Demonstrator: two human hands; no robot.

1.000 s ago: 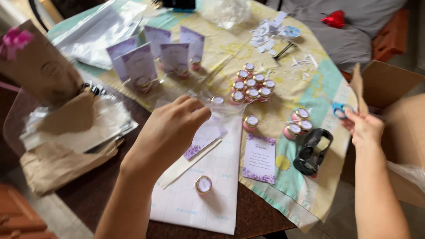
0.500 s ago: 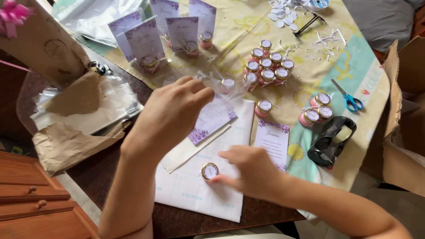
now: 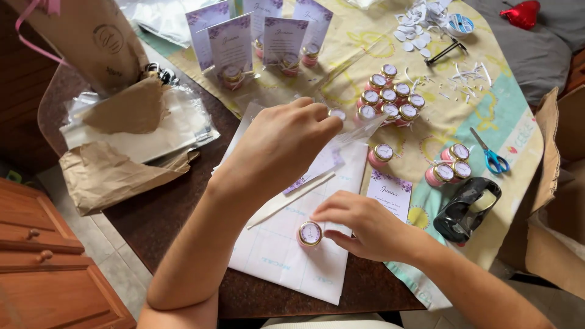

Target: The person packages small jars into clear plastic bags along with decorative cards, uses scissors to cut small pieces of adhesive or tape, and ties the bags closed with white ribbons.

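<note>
At the left lies a crumpled brown paper bag on the dark surface. The left hand is raised, fingers pinched on a clear cellophane sleeve, holding it up off the white sheet. To the right, the right hand has its fingers closed lightly round a small pink jar standing on that sheet, with a cluster of like jars and a black tape dispenser beyond.

- Left hand covers most of the clear bag it pinches, centre frame.
- Brown paper bag, upper left: top cut off.
- Cardboard box, right edge: mostly out of frame.
- Card lettering too small.
</note>
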